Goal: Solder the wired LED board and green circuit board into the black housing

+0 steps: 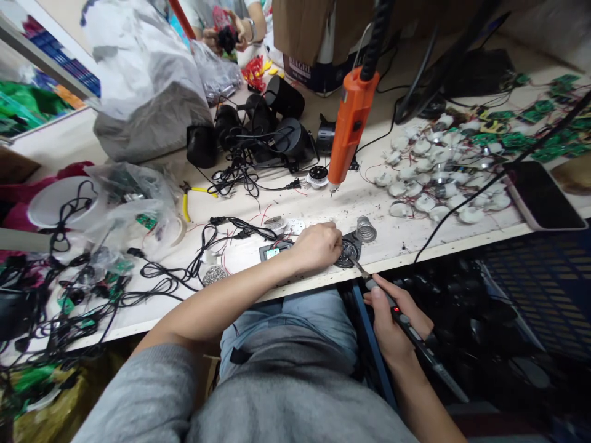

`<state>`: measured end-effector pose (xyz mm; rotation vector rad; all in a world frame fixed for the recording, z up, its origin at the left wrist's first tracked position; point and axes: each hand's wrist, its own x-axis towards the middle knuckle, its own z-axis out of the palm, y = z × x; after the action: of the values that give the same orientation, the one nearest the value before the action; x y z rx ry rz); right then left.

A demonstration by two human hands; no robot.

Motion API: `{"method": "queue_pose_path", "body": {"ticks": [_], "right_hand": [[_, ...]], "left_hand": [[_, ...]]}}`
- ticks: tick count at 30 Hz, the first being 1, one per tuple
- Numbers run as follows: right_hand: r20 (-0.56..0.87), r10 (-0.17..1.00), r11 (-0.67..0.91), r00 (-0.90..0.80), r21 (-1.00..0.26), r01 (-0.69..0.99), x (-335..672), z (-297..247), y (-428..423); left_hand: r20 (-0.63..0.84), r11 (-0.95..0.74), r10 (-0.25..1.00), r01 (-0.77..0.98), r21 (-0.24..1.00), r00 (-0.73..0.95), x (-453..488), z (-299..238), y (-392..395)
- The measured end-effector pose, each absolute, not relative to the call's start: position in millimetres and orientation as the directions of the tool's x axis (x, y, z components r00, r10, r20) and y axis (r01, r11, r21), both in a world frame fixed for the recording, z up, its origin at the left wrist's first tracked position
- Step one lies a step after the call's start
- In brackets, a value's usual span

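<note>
My left hand (318, 246) is closed, knuckles up, over a small round black part (347, 252) near the bench's front edge; what the fingers pinch is hidden. My right hand (392, 323) is wrapped round a black soldering iron (406, 323) with a red light on its handle. The iron's tip (355, 264) reaches the round part beside my left hand. A coiled metal iron stand (366, 229) sits just behind the part. A small digital display unit (273, 251) lies left of my left hand.
An orange electric screwdriver (353, 120) hangs above the bench. Several white round modules (434, 184) and green circuit boards (530, 123) cover the right. A phone (545, 197) lies at far right. Black cables (152, 271), yellow-handled pliers (189, 197) and plastic bags (148, 80) crowd the left. Another person's hands (228, 34) work at the back.
</note>
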<state>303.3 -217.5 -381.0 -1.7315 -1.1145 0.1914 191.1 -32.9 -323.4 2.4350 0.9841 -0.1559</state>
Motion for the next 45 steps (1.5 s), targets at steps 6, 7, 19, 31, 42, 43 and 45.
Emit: {"method": "queue_pose_path", "body": {"ticks": [6,7,19,31,42,43,45], "right_hand": [[0.372,0.756,-0.036,0.539,-0.798,0.602,302.8,-380.4,-215.5],[0.37,0.758,-0.042,0.537,-0.794,0.606,302.2,-380.0,-215.2],[0.362,0.762,-0.044,0.537,-0.798,0.601,305.8,-380.9,-216.7],[0.338,0.77,-0.061,0.54,-0.804,0.591,301.7,-374.8,-212.2],[0.357,0.776,-0.063,0.521,-0.777,0.626,301.3,-372.1,-210.9],[0.355,0.778,-0.06,0.519,-0.78,0.623,301.0,-371.8,-210.6],[0.35,0.786,-0.054,0.51,-0.783,0.62,300.8,-371.6,-210.1]], "left_hand": [[-0.285,-0.608,0.621,0.679,0.412,0.73,191.3,-323.0,-32.8],[-0.285,-0.608,0.621,0.679,0.412,0.73,191.1,-323.1,-32.7],[-0.299,-0.592,0.618,0.68,0.432,0.728,189.7,-325.7,-30.1],[-0.31,-0.617,0.581,0.656,0.435,0.752,192.7,-322.3,-24.6],[-0.347,-0.609,0.596,0.69,0.392,0.724,196.5,-317.5,-25.5],[-0.352,-0.614,0.593,0.69,0.384,0.724,196.9,-317.5,-25.3],[-0.358,-0.62,0.588,0.688,0.377,0.726,197.1,-318.1,-25.0]]}}
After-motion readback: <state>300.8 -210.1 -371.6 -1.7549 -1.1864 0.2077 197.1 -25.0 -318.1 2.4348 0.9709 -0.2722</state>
